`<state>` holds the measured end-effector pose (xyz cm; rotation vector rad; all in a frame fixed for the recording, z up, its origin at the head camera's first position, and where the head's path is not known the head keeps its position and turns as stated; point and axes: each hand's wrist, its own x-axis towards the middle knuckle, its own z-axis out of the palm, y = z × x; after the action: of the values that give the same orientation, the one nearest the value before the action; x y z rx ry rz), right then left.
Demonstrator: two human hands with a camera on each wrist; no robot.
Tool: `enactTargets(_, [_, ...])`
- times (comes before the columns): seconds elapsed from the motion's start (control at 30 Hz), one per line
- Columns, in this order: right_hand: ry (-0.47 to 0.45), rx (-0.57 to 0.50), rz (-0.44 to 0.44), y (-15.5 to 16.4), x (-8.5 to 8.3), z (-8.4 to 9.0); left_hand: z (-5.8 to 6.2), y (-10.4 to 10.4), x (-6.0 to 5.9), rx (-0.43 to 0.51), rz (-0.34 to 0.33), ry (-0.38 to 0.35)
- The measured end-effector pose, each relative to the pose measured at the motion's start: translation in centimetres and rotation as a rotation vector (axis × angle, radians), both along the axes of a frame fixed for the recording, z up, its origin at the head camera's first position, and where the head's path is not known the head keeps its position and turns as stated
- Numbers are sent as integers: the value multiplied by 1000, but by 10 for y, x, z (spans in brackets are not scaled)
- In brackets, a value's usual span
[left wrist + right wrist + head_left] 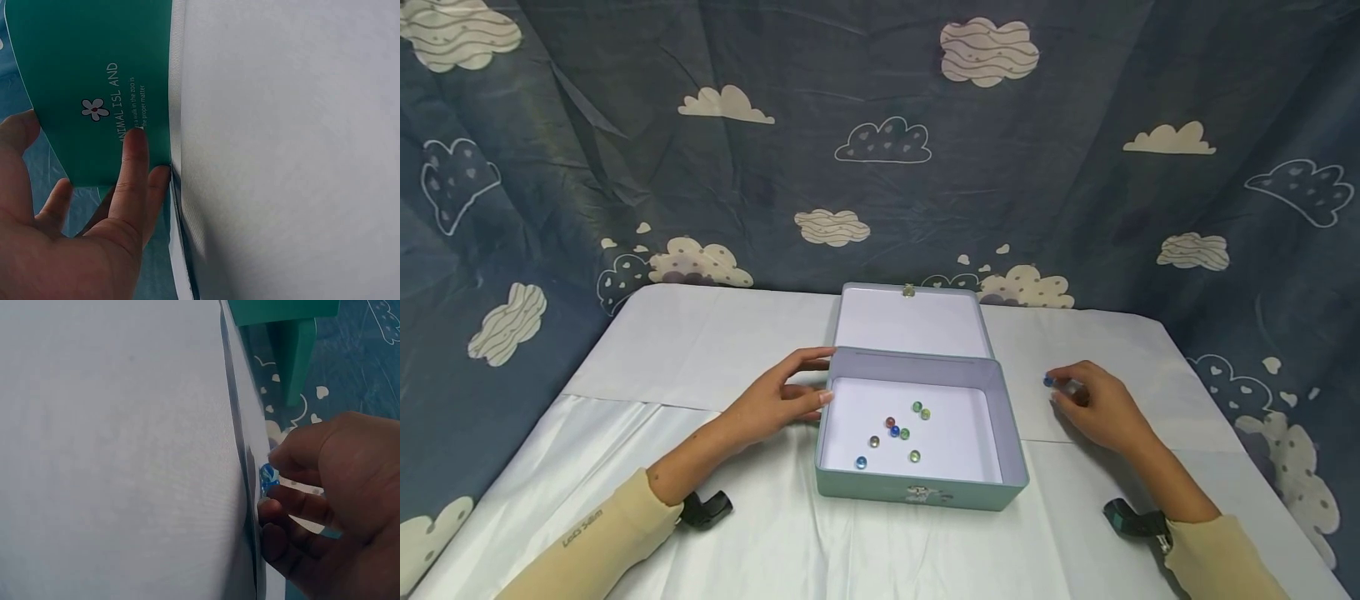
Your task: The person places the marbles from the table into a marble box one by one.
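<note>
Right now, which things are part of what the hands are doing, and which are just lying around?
Part of it:
- left hand touching the tin box
- right hand pinching a blue marble
- marbles in the box

Just there:
- white tablecloth
- cloud curtain

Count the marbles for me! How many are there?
8: seven marbles lie in the open tin box, and the right hand pinches one blue marble on the table. Others may hide under that hand.
</note>
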<state>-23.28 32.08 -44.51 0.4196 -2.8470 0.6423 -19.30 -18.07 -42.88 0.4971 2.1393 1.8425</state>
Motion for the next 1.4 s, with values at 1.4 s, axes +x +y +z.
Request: enactTargets(1.4, [140, -121, 185, -47, 27, 36, 0, 0, -1, -4, -1, 9])
